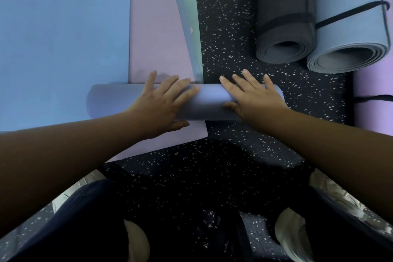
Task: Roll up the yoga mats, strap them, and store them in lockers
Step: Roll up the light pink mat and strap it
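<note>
Fingers (180, 85) straight, spread on periwinkle mat roll (208, 100); left hand (161, 102), right hand (253, 95) pressing; rolling step under way; next likely strapping

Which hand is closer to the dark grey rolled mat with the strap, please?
Right. The right hand presses on the blue roll just below the dark grey rolled mat; the left hand rests further left on that roll.

Both hands flat on a half-rolled periwinkle mat (208, 102) — left hand (163, 100) and right hand (253, 95) with fingers spread, pressing down. Two strapped rolls (dark grey roll (282, 27), light blue roll (350, 27)) lie side by side, touching, on the speckled floor (229, 27).
</note>
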`<state>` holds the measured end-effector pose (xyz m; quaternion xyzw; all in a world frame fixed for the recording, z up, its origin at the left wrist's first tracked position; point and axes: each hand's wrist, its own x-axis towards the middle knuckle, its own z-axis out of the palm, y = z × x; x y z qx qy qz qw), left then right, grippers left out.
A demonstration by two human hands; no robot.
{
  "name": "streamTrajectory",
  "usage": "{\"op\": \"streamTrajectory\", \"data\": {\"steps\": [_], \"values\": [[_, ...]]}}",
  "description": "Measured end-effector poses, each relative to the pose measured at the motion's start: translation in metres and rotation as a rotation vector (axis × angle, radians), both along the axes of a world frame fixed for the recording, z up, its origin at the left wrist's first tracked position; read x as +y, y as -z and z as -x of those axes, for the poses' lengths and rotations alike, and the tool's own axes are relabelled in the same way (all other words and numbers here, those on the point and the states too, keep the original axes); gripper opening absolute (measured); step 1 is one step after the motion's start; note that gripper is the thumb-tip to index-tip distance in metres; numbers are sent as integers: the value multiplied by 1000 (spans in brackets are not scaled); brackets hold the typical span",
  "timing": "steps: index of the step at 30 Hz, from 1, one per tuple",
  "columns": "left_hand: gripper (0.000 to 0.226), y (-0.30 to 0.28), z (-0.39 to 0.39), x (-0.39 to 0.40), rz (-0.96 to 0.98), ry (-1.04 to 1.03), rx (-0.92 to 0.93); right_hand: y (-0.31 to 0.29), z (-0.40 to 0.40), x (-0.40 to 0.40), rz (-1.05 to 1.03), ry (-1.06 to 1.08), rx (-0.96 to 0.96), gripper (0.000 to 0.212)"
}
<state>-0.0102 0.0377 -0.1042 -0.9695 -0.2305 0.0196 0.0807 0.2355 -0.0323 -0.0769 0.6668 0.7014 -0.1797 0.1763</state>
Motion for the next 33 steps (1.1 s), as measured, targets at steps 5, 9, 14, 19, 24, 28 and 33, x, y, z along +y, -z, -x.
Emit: {"op": "streamTrajectory", "data": {"steps": [5, 9, 14, 19, 24, 28, 33], "values": [[90, -1, -2, 6, -45, -30, 10, -5, 0, 20, 54, 208, 25, 63], [97, 0, -2, 8, -53, -69, 45, -3, 6, 17, -47, 209, 74, 60], [101, -4, -7, 15, 4, -125, 25, 6, 7, 3, -266, 13, 112, 62], [101, -5, -8, 18, 12, -152, 38, 21, 7, -11, -376, -101, 95, 88], [106, -3, -8, 20, 23, -151, 25, 21, 6, -10, -353, -121, 82, 96], [111, -2, -9, 24, 56, -162, 51, 22, 6, -12, -352, -119, 76, 97], [112, -10, -12, 23, 103, -207, 158, 23, 7, -13, -354, -108, 79, 97]]}}
